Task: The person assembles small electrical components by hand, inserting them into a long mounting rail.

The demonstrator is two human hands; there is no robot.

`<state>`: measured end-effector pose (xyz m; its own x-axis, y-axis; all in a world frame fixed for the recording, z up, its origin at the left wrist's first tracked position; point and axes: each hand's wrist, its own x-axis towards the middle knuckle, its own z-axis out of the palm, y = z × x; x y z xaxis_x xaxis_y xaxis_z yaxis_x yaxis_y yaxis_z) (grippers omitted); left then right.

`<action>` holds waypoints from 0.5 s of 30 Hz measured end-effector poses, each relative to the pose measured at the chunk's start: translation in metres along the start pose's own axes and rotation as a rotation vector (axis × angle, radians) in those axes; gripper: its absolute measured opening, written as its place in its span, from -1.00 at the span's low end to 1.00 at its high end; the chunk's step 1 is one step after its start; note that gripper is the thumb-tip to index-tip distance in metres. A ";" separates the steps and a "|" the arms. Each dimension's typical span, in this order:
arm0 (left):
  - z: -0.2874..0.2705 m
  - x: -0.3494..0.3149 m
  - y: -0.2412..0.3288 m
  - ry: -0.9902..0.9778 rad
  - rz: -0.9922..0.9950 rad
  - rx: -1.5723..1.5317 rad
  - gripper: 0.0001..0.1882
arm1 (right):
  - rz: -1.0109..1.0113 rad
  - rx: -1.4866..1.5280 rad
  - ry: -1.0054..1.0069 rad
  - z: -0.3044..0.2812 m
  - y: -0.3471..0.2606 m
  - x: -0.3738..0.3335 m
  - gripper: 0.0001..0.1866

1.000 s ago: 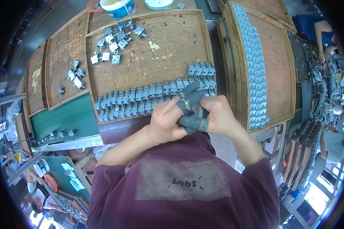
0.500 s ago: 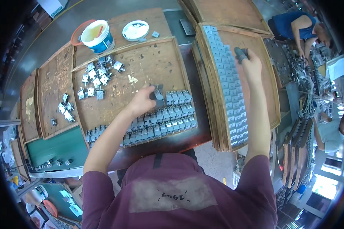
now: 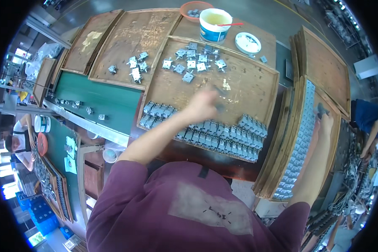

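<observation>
Hovering mid-frame with the left hand (image 3: 203, 103), just below the loose parts (image 3: 191, 64), and at frame right beside plates (image 3: 301, 143) with the right hand (image 3: 326, 122), finger opening and hold too unclear to tell.

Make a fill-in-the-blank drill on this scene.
The left hand is over a tray made of ____.
The stick on the rim of the bucket is ____ in colour.
The white dish stands to the ____ of the bucket.
The tabletop at the person's left is ____ in colour.
Key: wood; red; right; green.
</observation>
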<state>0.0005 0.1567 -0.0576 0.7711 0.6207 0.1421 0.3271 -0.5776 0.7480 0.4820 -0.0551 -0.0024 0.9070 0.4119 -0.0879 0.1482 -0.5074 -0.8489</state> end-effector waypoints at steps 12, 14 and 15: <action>-0.064 -0.004 -0.067 0.116 0.120 0.760 -0.70 | -0.155 0.687 -0.330 0.073 -0.074 -0.190 -0.70; -0.060 -0.006 -0.065 0.057 0.004 0.707 -0.67 | -0.151 0.690 -0.336 0.080 -0.077 -0.224 -0.71; -0.060 -0.005 -0.060 -0.005 -0.036 0.660 -0.61 | -0.140 0.608 -0.363 0.085 -0.072 -0.238 -0.73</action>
<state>-0.0562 0.2199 -0.0639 0.7554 0.6442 0.1196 0.6178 -0.7611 0.1974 0.2220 -0.0524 0.0352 0.6919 0.7212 -0.0353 -0.0880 0.0357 -0.9955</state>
